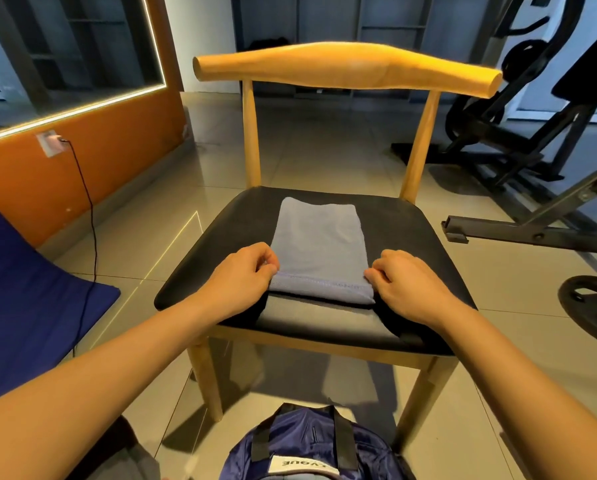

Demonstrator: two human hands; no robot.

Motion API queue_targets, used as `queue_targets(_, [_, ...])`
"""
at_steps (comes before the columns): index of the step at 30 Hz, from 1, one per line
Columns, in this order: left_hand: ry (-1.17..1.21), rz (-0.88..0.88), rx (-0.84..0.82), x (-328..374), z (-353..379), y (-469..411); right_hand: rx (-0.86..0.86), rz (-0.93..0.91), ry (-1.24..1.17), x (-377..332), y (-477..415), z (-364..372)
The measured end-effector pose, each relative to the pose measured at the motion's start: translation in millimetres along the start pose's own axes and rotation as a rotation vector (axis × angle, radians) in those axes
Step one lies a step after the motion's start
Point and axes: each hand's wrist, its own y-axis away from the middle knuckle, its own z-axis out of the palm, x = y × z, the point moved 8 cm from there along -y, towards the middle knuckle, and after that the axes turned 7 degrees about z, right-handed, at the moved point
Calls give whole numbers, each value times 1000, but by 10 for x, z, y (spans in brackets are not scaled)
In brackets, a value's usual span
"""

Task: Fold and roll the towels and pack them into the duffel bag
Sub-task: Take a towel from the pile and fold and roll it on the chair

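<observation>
Nearest you, the navy duffel bag (310, 445) sits on the floor (144, 244) just in front of the chair's front legs, its black straps and white label facing up; whether its mouth is open cannot be told from this angle. On the black seat (411, 237) of the wooden chair lies the grey-blue towel (319, 237), folded into a narrow strip that runs from near the seat's back edge toward its front edge, roughly centred between the side edges. Your left hand (245, 271) pinches the strip's near left corner and your right hand (404, 282) pinches its near right corner, fingers curled over the stitched hem, which is turned over onto the strip as the start of a roll. Judged by its drape, the towel is light, soft and limp, so it should roll best if you hold both ends of the hem evenly and keep the turns tight; a loose start would likely skew or unwind. The padded seat looks smooth and slightly glossy, so the strip may slide. Around the chair are glossy floor tiles, an orange wall (123, 150) with a socket and a black cable (89, 216) on the left, a blue mat (23, 289), and dark gym equipment (518, 140) with a weight plate (591, 306) on the right.
</observation>
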Motion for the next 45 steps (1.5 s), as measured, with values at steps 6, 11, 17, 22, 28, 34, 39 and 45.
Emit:
queue_targets(6, [25,16,44,-20,-60,57,126,22,-236,30,42,-214])
queue_targets(11, [55,19,31,-14,-72,59,-61,-51,-415,-189,112,-99])
queue_targets(17, [34,11,60,-27,-78,66,-89,-48,-504,-152,63,26])
queue_targets(22, [-179,182,198,85,-133,90,137,-103,-308,-170,115,8])
queue_targets(28, [-233,421,51,95,-102,224,272,-344,39,-314,342,-6])
queue_targets(34, [-330,407,27,50,-65,200,239,-329,132,-325,364,27])
queue_targets(39, [-313,301,26,47,-17,108,143,-188,101,-334,273,-15])
queue_targets(45, [-239,176,-75,-21,38,43,-77,-91,21,-252,202,46])
